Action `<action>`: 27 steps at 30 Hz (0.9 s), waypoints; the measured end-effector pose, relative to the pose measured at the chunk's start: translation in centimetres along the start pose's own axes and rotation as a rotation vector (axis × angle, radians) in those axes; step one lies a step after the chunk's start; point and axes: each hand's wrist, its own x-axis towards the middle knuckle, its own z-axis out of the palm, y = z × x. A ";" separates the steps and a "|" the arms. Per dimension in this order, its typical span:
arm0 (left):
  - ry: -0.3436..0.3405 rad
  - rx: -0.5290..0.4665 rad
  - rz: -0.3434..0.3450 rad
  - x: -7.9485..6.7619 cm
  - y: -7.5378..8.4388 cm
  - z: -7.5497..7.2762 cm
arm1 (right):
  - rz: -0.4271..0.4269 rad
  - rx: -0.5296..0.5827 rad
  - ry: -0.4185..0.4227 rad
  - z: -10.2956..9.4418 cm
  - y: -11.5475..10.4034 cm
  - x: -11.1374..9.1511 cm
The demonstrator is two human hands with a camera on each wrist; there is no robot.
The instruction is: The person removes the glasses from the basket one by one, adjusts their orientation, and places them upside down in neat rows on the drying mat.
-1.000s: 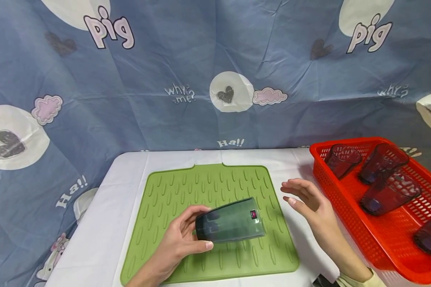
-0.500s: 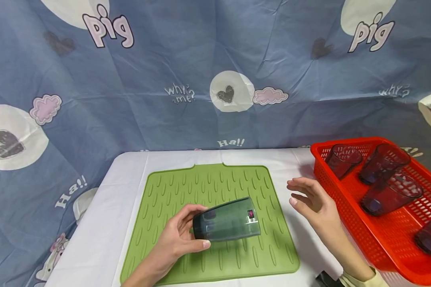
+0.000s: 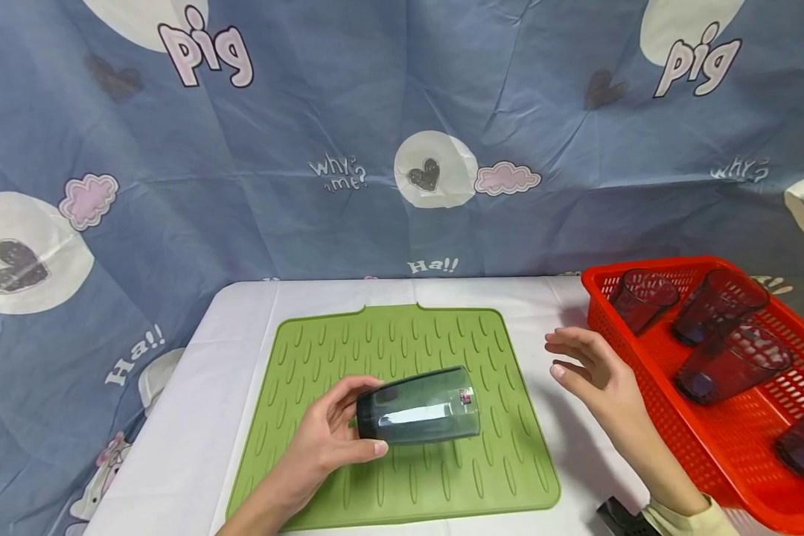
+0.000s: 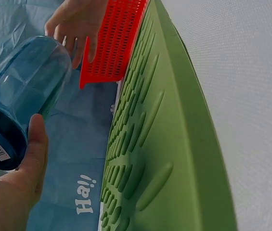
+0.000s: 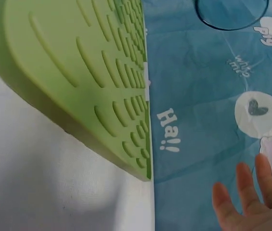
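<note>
My left hand point(image 3: 328, 432) grips a dark, see-through drinking glass point(image 3: 420, 408) round its base end, above the green mat point(image 3: 382, 499). The glass lies nearly level, its mouth pointing right, with a small pink sticker near the rim. In the left wrist view, a barcode label shows on the bottom of the glass point(image 4: 30, 91), and the thumb presses along its side. My right hand point(image 3: 599, 380) hovers between the mat and the red basket, fingers bent loosely with nothing in them. In the right wrist view its fingers point(image 5: 270, 185) are spread apart, away from the glass rim point(image 5: 232, 28).
A red plastic basket point(image 3: 683, 454) stands at the right, with several similar glasses point(image 3: 730, 361) lying or leaning inside. White cloth point(image 3: 167, 439) covers the table. A blue printed curtain point(image 3: 348, 89) hangs behind the far edge.
The left hand has drawn the glass slightly left and turned it a little, so its sticker faces differently. The right hand has shifted right, towards the basket.
</note>
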 end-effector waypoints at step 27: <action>0.065 0.022 0.003 0.2 0.4 -1.1 | -0.004 0.003 -0.072 -0.7 0.8 0.2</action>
